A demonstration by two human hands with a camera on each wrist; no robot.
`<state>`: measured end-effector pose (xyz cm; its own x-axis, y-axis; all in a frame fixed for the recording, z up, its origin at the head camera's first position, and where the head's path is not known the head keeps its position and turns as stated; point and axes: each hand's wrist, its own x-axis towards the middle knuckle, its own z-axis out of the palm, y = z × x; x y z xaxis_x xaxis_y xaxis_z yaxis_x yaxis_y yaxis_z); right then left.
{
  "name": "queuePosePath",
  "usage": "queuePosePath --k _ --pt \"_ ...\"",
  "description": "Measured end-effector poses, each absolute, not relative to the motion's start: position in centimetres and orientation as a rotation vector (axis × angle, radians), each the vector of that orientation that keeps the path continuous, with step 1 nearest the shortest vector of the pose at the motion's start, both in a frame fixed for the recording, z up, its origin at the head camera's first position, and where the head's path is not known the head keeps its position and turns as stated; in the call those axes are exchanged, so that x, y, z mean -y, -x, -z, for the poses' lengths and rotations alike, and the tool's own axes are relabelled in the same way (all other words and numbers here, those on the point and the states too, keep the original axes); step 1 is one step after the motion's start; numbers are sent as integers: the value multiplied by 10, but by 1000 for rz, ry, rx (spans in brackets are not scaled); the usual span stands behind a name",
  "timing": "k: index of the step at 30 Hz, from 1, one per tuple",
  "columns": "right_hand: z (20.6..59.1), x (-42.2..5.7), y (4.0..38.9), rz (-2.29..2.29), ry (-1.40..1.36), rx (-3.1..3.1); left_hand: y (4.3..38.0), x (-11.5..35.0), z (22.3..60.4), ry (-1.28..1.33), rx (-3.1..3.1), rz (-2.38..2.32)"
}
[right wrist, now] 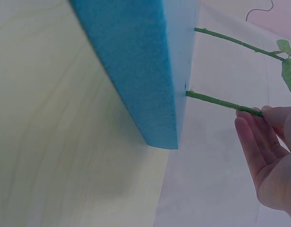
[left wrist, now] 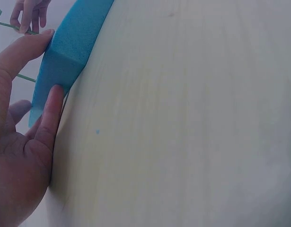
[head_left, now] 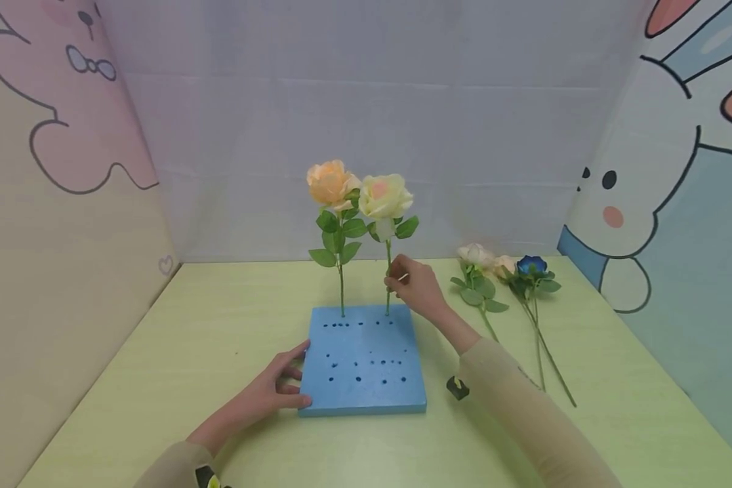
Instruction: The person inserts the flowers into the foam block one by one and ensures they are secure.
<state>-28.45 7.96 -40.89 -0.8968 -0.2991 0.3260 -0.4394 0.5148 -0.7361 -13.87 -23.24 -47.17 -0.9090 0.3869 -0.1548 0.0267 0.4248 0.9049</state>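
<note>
A blue foam block point(head_left: 366, 342) with several small holes lies flat on the table. Two artificial roses stand upright at its far edge: a peach rose point(head_left: 332, 184) on the left and a pale yellow rose point(head_left: 385, 196) on the right. My right hand point(head_left: 419, 286) pinches the stem of the pale yellow rose between thumb and fingers; in the right wrist view the stem point(right wrist: 214, 100) meets the foam's top. Against the block's left side rests my left hand point(head_left: 274, 383), fingers spread, with its thumb point(left wrist: 41, 42) and a finger touching the foam.
On the table's right lie loose roses: a white rose point(head_left: 476, 255), a light peach rose point(head_left: 503, 265) and a blue rose point(head_left: 531, 265), stems toward the front. A white curtain point(head_left: 366, 122) hangs behind the table point(head_left: 244, 305). Cartoon-printed panels flank both sides.
</note>
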Motion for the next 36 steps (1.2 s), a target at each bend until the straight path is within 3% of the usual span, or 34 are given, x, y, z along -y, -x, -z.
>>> queuePosePath --k 36 --pt "415 -88 292 -1420 -683 2624 138 230 469 -337 -2361 -1462"
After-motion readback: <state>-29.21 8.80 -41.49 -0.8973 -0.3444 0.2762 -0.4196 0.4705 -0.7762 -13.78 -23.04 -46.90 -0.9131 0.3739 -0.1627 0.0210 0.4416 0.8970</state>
